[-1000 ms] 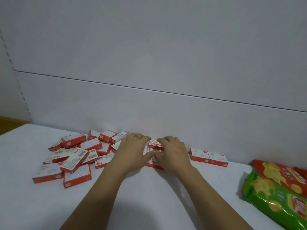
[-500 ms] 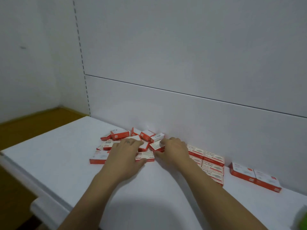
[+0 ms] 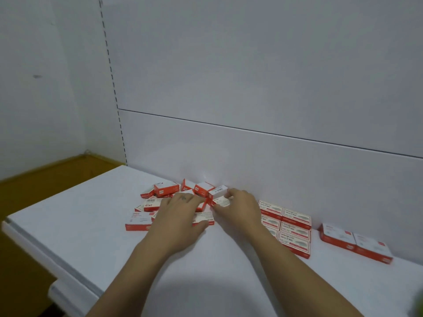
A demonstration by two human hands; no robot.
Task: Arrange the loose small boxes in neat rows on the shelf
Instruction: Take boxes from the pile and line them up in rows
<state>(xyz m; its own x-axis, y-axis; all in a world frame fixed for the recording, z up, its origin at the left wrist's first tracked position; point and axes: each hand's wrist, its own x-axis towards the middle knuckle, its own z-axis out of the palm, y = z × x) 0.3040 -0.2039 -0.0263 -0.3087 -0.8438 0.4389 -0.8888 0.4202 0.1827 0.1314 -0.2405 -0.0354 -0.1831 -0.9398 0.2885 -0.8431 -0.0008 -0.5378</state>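
A loose pile of small red-and-white boxes (image 3: 164, 191) lies against the back panel. My left hand (image 3: 178, 216) lies over the pile's right part, its thumb and fingers pinching a box (image 3: 204, 218) at the front. My right hand (image 3: 240, 207) is just to the right, with its fingertips curled on another box (image 3: 220, 200) at the pile's edge. To the right of my right wrist, a neat block of boxes (image 3: 295, 227) lies flat in rows. A separate pair of boxes (image 3: 354, 242) sits further right.
The white shelf (image 3: 80, 220) ends at a front-left edge with a brown floor (image 3: 27, 184) beyond. A white back panel (image 3: 251, 156) closes the rear. A sliver of a green bag (image 3: 420, 303) shows at the far right edge.
Both hands moved left from the arranged block to the loose pile, and the view turned left with them. In the last half second they hardly shifted.
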